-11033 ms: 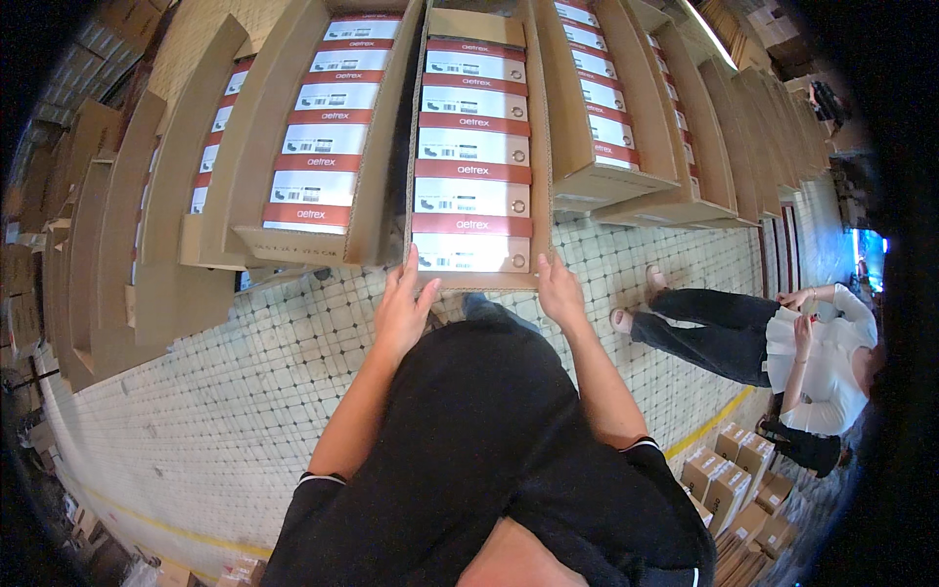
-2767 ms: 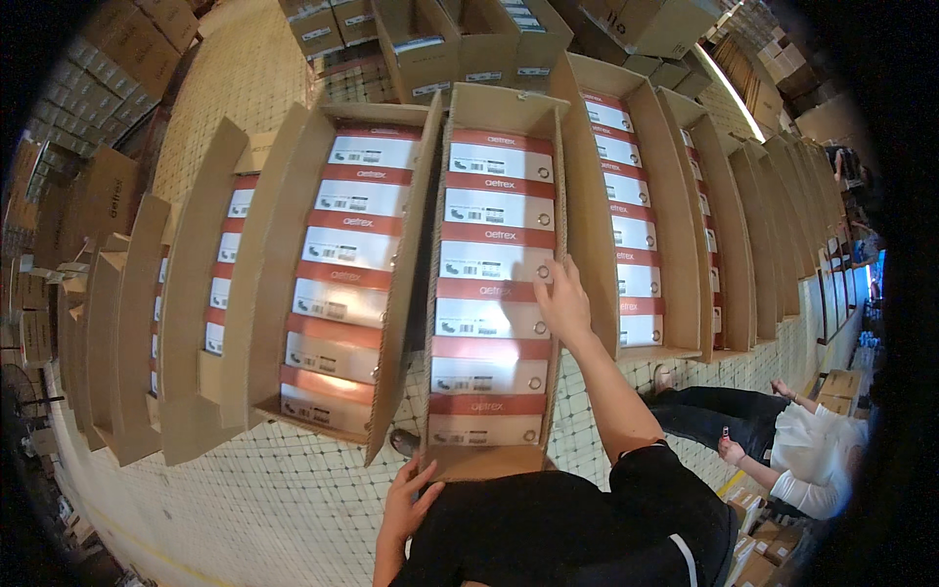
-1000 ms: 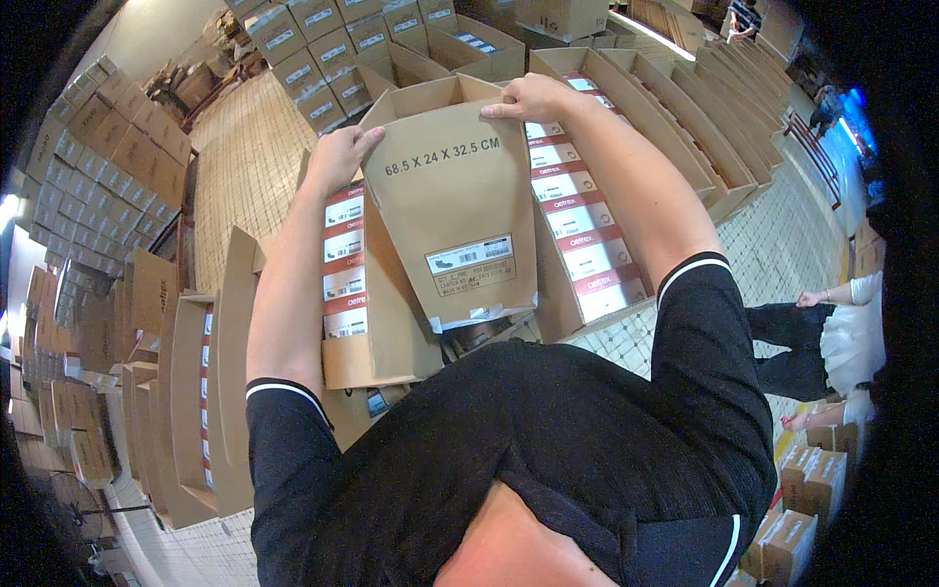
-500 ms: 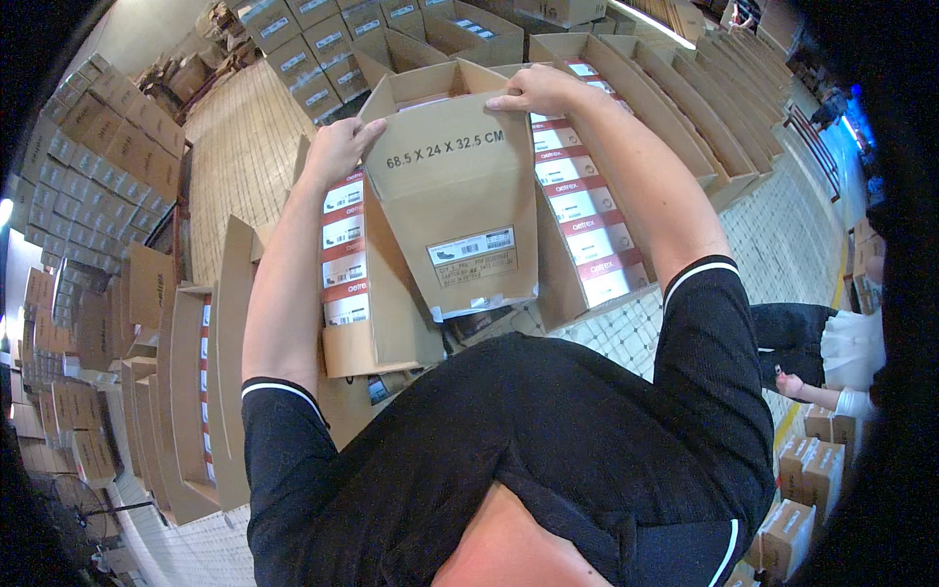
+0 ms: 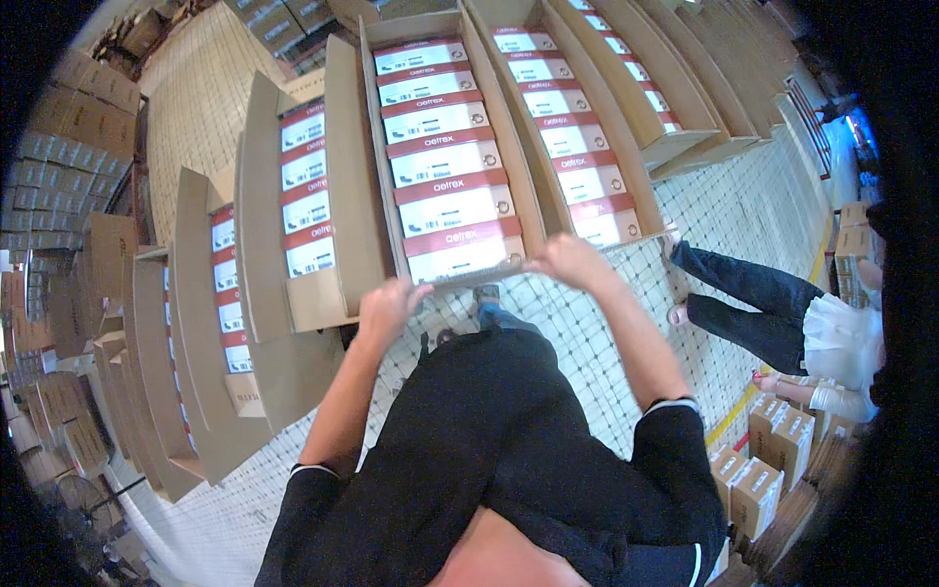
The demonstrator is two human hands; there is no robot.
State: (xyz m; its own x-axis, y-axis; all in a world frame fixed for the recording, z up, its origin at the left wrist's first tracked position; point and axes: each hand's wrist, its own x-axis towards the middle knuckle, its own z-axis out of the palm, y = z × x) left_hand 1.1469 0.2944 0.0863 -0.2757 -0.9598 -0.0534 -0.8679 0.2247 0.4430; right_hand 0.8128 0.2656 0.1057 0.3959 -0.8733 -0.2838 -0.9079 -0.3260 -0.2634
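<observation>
At the near end of an open-topped brown carton (image 5: 509, 147), both your hands are at work, one toward each corner. Your left hand (image 5: 389, 308) has its fingers curled at the left part of the near edge, thumb pointing inward along the cardboard; its grip is pinching that edge. Your right hand (image 5: 572, 259) does the same near the right corner, knuckles up, its grip closed on the cardboard too, though the fingertips themselves are hidden from you.

The carton stands right in front of you, stretching away from your body, and inside it a single row of red-and-white boxes (image 5: 445, 161) runs from the near end to the far end. You can count six white label faces, each with a red band above it.

Just beside it on your right is another long carton (image 5: 626, 176) with a similar row, and on your left stands one more (image 5: 362, 176), its boxes partly showing. Further cartons line up beyond both.

Pale tiled floor (image 5: 616, 313) shows below the row. Off to your right, well apart from your hands, stands a co-worker (image 5: 841, 338) in a white top and dark trousers, near some closed cartons (image 5: 780, 435).
</observation>
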